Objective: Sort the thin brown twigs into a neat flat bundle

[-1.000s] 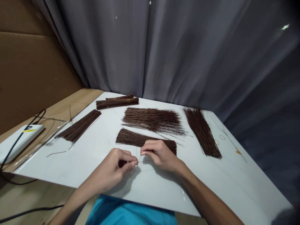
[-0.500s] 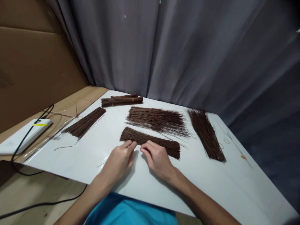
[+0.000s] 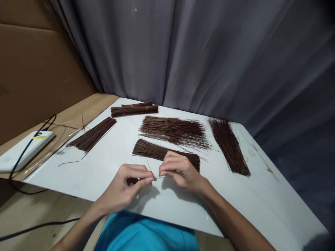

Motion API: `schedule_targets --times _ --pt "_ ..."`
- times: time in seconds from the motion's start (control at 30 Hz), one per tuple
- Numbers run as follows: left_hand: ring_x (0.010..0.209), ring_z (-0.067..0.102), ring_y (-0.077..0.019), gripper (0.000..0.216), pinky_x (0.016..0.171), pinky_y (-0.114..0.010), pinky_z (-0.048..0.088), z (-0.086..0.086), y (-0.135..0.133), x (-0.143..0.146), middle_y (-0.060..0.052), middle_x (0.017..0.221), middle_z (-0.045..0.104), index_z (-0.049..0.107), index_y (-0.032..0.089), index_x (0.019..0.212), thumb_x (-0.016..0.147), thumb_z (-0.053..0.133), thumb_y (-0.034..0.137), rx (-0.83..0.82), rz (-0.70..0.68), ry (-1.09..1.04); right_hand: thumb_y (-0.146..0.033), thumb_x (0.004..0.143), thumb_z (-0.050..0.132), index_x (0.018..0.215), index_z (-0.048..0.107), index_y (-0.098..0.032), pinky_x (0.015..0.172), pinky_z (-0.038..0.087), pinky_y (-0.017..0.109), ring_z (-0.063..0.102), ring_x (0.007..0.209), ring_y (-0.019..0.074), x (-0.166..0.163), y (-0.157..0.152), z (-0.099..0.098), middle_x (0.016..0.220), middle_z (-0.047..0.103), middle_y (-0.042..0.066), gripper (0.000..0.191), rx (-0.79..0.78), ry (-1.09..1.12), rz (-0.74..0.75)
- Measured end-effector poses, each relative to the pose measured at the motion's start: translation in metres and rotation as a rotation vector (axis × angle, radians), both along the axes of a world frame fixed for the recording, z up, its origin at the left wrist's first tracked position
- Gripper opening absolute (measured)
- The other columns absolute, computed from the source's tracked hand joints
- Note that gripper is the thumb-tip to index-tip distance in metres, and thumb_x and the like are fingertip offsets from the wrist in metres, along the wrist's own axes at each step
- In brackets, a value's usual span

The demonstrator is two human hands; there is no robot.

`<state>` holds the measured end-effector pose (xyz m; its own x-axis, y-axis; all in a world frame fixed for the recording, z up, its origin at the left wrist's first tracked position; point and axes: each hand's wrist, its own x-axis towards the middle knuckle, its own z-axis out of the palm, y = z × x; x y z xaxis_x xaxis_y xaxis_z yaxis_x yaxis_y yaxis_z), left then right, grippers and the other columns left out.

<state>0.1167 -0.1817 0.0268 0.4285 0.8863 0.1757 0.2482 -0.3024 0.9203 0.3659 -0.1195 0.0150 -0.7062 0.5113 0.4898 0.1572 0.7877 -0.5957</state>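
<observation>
In front of me, my left hand [image 3: 131, 184] is closed in a pinch on a thin brown stick [image 3: 149, 166] that pokes up beyond its fingertips. My right hand [image 3: 180, 170] pinches a fine strand close by, with a short span showing between the two sets of fingertips. Whether both hold one bent stick, I cannot tell. Just behind the fingers lies a bundle of thin brown sticks [image 3: 149, 149], partly covered by my right hand. A wider loose pile of sticks [image 3: 172, 129] is beyond it.
Another pile of sticks [image 3: 230, 148] lies at right, beside thin rings [image 3: 251, 153]. At left is a fanned bundle [image 3: 92, 136]; banded bundles [image 3: 134, 111] lie at the back. A white device [image 3: 26, 148] with a black cable sits at far left. A grey curtain [image 3: 167, 52] hangs behind the table.
Both hands have come up and slightly nearer to me from beside the front bundle. My left hand has turned, and the thin stick now shows between the fingertips. The view has shifted slightly.
</observation>
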Motion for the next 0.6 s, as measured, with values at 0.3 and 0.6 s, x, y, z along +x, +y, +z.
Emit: schedule_targets --times 0.3,0.6 --pt "0.087 0.069 -0.0220 0.028 0.070 -0.029 0.052 -0.025 0.012 0.023 -0.009 0.095 0.079 0.085 0.018 0.092 0.102 0.066 0.035 -0.063 0.388 -0.033 -0.013 0.109 0.052 0.100 0.073 -0.017 0.064 0.036 0.037 0.058 0.078 0.0208 -0.012 -0.020 -0.011 0.083 0.071 0.006 0.023 0.527 -0.348 -0.417" --pt "0.078 0.062 -0.0185 0.037 0.068 -0.029 0.044 -0.021 0.024 0.019 -0.006 0.081 0.070 0.072 0.016 0.077 0.106 0.055 0.031 -0.093 0.226 0.046 -0.011 0.108 0.054 0.100 0.071 -0.017 0.073 0.040 0.037 0.059 0.089 0.0224 -0.004 -0.014 -0.006 0.089 0.071 0.007 0.019 0.582 -0.382 -0.402"
